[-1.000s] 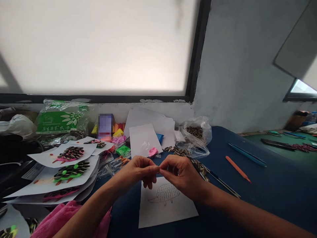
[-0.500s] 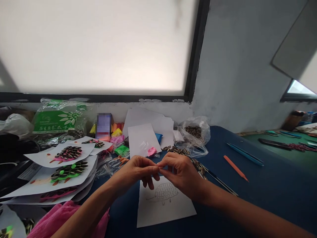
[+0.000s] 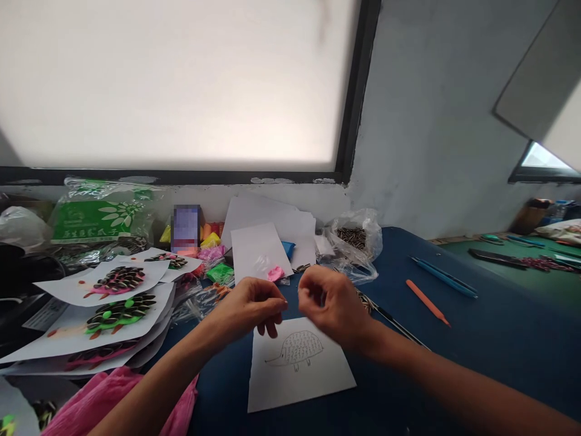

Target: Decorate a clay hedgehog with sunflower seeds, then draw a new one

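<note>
My left hand (image 3: 254, 307) is held over the top edge of a white sheet of paper (image 3: 272, 398), thumb and forefinger pressed together. My right hand (image 3: 333, 306) faces it a short gap away, with its fingers curled in. Whatever either pinch holds is too small or hidden to make out. On the sheet below is a pencil drawing of a hedgehog (image 3: 302, 348). Just beyond my left hand, a lump of pink clay (image 3: 275, 274) lies on a clear wrapper.
Finished hedgehog pictures (image 3: 120, 281) covered in seeds are stacked at left, above a pink cloth (image 3: 109, 396). A plastic bag of sunflower seeds (image 3: 351, 237) stands at the back. Blue tweezers (image 3: 445, 277) and an orange tool (image 3: 428, 303) lie at right.
My hands were touching at the fingertips and have come apart. The fingers of my right hand have curled in more. The whole view has shifted slightly.
</note>
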Tool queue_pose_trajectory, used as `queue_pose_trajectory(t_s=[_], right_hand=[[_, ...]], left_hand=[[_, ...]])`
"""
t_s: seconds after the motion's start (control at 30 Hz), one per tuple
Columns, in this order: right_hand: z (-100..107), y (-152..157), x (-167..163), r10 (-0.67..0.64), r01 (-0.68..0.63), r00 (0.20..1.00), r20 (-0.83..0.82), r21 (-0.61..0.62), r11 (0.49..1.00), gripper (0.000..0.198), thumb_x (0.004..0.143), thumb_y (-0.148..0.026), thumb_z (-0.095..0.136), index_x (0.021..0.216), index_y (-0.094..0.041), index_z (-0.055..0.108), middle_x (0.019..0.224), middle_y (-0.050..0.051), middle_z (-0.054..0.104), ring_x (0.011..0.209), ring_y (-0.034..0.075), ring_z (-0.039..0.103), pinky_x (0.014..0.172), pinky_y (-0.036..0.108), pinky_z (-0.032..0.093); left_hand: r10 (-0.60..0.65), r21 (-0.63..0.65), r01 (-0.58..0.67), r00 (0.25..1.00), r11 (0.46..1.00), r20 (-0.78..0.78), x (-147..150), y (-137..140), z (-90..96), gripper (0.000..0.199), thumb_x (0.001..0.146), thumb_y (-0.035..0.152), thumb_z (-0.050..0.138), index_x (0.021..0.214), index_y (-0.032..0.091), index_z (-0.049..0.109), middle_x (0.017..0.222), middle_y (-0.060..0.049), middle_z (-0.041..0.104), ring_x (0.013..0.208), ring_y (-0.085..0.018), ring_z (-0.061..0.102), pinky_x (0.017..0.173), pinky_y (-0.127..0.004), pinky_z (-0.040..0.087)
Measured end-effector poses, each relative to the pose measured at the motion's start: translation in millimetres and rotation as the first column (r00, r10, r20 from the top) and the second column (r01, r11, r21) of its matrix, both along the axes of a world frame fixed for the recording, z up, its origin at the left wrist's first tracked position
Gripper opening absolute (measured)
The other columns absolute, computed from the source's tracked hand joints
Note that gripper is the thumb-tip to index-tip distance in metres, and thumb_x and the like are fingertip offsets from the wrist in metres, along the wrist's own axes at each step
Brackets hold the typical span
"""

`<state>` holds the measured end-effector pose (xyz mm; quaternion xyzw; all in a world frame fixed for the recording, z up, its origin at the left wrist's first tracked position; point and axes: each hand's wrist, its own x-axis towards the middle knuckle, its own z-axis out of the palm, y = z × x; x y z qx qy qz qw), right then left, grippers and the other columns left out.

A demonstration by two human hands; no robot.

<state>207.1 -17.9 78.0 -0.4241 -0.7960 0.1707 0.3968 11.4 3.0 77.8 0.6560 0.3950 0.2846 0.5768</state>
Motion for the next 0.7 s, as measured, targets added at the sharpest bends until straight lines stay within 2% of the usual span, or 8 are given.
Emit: queue_pose_trajectory(t_s=[0.07,0.17,0.23,0.3,0.37,0.43,0.57,0.7], right_hand=[[8.1,6.3,6.8,-0.028,0.000,0.980,-0.197,-0.141,0.990,0.013,0.090,-0.024,0.051,0.079,-0.019,0.056,0.067,-0.003,0.050,0.056,0.011,0.047,0.050,0.023,0.041],[15.7,10.5,12.5,-0.010,-0.061,0.958,-0.288,-0.238,0.969,0.013,0.088,-0.025,0.052,0.095,-0.018,0.060,0.081,0.000,0.058,0.061,0.011,0.054,0.051,0.022,0.044],[16.4,8.4,11.5,0.043,-0.115,0.962,-0.270,-0.256,0.960,0.010,0.085,-0.019,0.051,0.086,-0.018,0.060,0.077,0.000,0.058,0.062,0.012,0.054,0.051,0.022,0.044],[15.5,4.4,8.4,0.082,-0.142,0.972,-0.220,-0.272,0.952,0.012,0.082,-0.014,0.049,0.075,-0.018,0.059,0.070,0.000,0.056,0.061,0.012,0.052,0.053,0.023,0.044],[14.5,1.1,5.6,0.107,-0.158,0.979,-0.174,-0.310,0.937,0.013,0.082,-0.014,0.051,0.074,-0.017,0.060,0.070,0.000,0.058,0.061,0.012,0.052,0.054,0.024,0.044],[13.3,0.0,4.3,0.132,-0.183,0.979,-0.158,-0.369,0.911,0.011,0.084,-0.016,0.053,0.078,-0.017,0.063,0.072,0.001,0.061,0.062,0.012,0.053,0.054,0.023,0.044],[9.1,-0.3,2.8,0.183,-0.226,0.974,-0.135,-0.470,0.853,0.009,0.086,-0.019,0.058,0.084,-0.015,0.065,0.073,0.002,0.063,0.060,0.012,0.055,0.052,0.023,0.044],[6.4,-6.7,-3.0,0.169,-0.152,0.986,0.006,-0.399,0.904,0.012,0.082,-0.009,0.055,0.074,-0.017,0.061,0.065,-0.002,0.057,0.056,0.010,0.050,0.050,0.020,0.039]], left_hand=[[0.059,-0.008,-0.059,0.998,0.998,0.026,-5.4,3.9,-1.1,0.024,0.069,0.038,0.075,0.076,0.015,0.071,0.068,-0.002,0.070,0.054,-0.016,0.065,0.051,-0.025,0.045],[0.109,-0.026,-0.107,0.989,0.994,0.099,-10.4,6.9,-2.5,0.035,0.069,0.037,0.072,0.098,0.016,0.071,0.082,-0.004,0.073,0.059,-0.016,0.066,0.058,-0.029,0.049],[0.124,-0.034,-0.120,0.981,0.992,0.148,-10.5,6.8,-3.8,0.032,0.069,0.034,0.069,0.096,0.016,0.071,0.087,-0.005,0.073,0.062,-0.016,0.066,0.061,-0.029,0.049],[0.129,-0.052,-0.122,0.974,0.991,0.184,-9.7,5.9,-5.7,0.017,0.068,0.030,0.066,0.079,0.017,0.068,0.077,-0.002,0.069,0.059,-0.014,0.062,0.056,-0.026,0.046],[0.125,-0.082,-0.110,0.970,0.991,0.209,-9.3,5.3,-7.6,0.012,0.069,0.029,0.063,0.069,0.018,0.062,0.064,0.001,0.061,0.053,-0.012,0.057,0.050,-0.023,0.041],[0.115,-0.114,-0.091,0.967,0.989,0.227,-9.6,5.1,-9.4,0.013,0.071,0.030,0.062,0.072,0.018,0.061,0.060,0.003,0.055,0.051,-0.012,0.054,0.048,-0.023,0.038],[0.105,-0.151,-0.067,0.961,0.986,0.257,-10.4,6.2,-12.7,0.022,0.075,0.036,0.067,0.084,0.016,0.063,0.067,0.002,0.055,0.057,-0.012,0.055,0.052,-0.023,0.041],[0.096,-0.170,-0.052,0.959,0.984,0.266,-12.1,8.1,-16.3,0.023,0.075,0.037,0.067,0.083,0.017,0.061,0.070,0.002,0.055,0.058,-0.013,0.055,0.053,-0.024,0.041]])
